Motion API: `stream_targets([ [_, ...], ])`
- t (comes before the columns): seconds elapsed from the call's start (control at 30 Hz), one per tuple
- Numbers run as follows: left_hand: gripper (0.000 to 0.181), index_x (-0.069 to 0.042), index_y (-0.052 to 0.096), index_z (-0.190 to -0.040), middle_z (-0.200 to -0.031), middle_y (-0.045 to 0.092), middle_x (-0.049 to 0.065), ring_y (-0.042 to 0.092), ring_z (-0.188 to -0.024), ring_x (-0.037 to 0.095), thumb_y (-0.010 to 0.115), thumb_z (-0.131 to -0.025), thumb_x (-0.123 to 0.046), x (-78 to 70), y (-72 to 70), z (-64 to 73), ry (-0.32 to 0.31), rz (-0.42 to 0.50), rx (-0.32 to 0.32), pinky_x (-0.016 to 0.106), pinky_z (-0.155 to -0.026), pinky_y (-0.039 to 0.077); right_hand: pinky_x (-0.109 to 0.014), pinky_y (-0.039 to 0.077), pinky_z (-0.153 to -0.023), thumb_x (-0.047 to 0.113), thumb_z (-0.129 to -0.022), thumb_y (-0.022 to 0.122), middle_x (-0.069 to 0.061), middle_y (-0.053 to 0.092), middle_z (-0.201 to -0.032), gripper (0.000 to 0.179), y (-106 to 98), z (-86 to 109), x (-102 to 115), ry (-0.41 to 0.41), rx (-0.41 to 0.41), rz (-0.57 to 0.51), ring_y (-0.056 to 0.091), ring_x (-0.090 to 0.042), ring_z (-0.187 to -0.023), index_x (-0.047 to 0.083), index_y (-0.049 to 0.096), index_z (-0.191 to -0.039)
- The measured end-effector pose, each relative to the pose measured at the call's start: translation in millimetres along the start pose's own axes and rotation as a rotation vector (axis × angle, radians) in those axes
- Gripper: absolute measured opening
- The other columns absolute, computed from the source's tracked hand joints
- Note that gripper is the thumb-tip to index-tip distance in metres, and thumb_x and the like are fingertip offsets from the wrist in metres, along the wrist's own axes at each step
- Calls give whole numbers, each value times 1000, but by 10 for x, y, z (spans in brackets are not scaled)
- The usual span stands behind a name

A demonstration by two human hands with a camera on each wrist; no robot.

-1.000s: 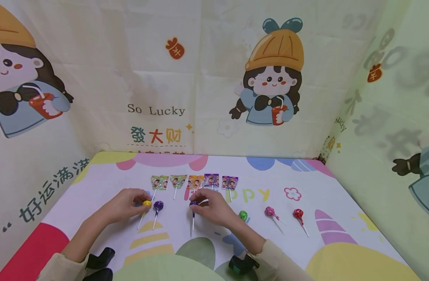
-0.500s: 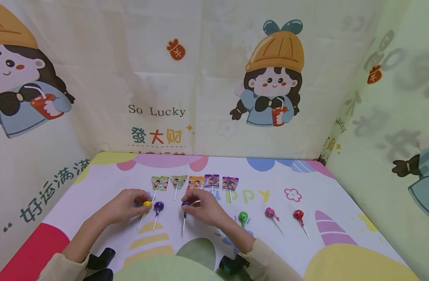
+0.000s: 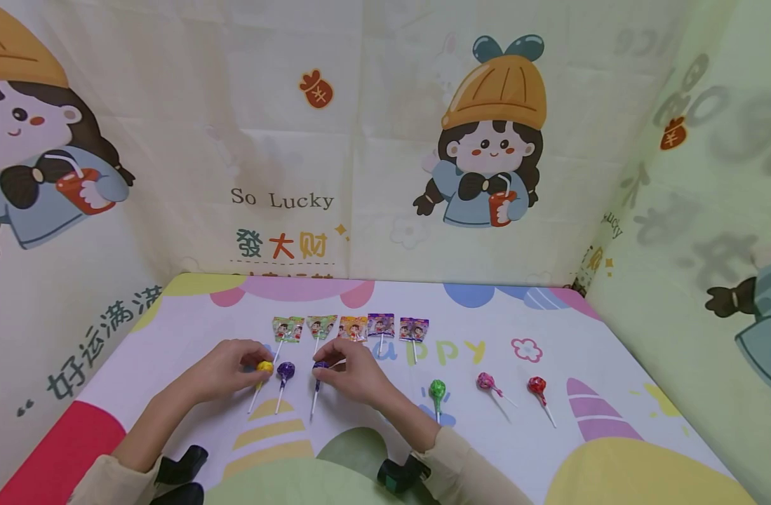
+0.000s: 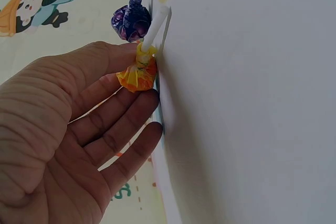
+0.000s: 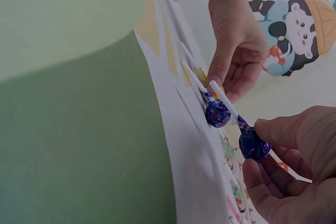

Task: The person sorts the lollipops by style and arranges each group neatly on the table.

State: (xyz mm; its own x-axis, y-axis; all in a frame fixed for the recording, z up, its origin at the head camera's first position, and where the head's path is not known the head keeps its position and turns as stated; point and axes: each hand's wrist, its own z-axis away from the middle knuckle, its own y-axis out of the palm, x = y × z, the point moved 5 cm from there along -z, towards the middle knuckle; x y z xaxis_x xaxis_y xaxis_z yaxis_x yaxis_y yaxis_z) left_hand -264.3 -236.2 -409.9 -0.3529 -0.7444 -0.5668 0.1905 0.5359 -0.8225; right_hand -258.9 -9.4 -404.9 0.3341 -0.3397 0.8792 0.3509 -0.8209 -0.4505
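Observation:
My left hand (image 3: 224, 370) pinches the head of a yellow lollipop (image 4: 138, 74) between thumb and fingers, low at the table; its white stick points toward me. Just right of it lies a dark purple lollipop (image 3: 285, 372), touched by neither hand. My right hand (image 3: 353, 372) pinches another dark purple lollipop (image 5: 254, 144) by its wrapped head, thumb on one side and fingers on the other. In the right wrist view the two purple lollipops appear close together, the yellow one partly hidden behind. Whether the right hand's lollipop touches the table I cannot tell.
Behind the hands, several flat-wrapped lollipops (image 3: 353, 328) lie in a row. To the right are a green lollipop (image 3: 438, 390), a pink lollipop (image 3: 485, 381) and a red lollipop (image 3: 537, 385), spread apart on the patterned table (image 3: 486, 449). Printed cloth walls (image 3: 385, 140) surround the table.
My right hand has moved left with its purple lollipop, closer to the other purple one, uncovering the green lollipop. The left hand stays on the yellow lollipop.

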Motion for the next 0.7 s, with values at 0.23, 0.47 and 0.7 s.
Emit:
stream_targets([
  [0.23,20,-12,76,-104,-96,71,-6,61,-85,12,82,-86,-17,-5,-1,3,-2,-6,-1,36,-84,59,-21,54,-84,8,-92,75,-5,70,-103,14,61,-28,-46,29,3,-12,63,-9,-91,5,70,-105],
  [0.47,21,-10,75,-104,-97,71,-4,61,-85,12,83,-86,-17,-21,-18,16,8,-9,-4,38,-84,59,-20,54,-84,9,-92,76,-1,70,-99,14,121,-69,-68,51,4,-7,63,-6,-88,6,71,-104],
  [0.7,21,-11,76,-104,-97,71,-4,61,-85,13,83,-86,-17,-35,-16,15,-4,-6,-4,39,-86,59,-17,52,-80,10,-92,76,0,69,-98,14,174,-124,-101,58,20,9,59,-4,-85,6,71,-105],
])
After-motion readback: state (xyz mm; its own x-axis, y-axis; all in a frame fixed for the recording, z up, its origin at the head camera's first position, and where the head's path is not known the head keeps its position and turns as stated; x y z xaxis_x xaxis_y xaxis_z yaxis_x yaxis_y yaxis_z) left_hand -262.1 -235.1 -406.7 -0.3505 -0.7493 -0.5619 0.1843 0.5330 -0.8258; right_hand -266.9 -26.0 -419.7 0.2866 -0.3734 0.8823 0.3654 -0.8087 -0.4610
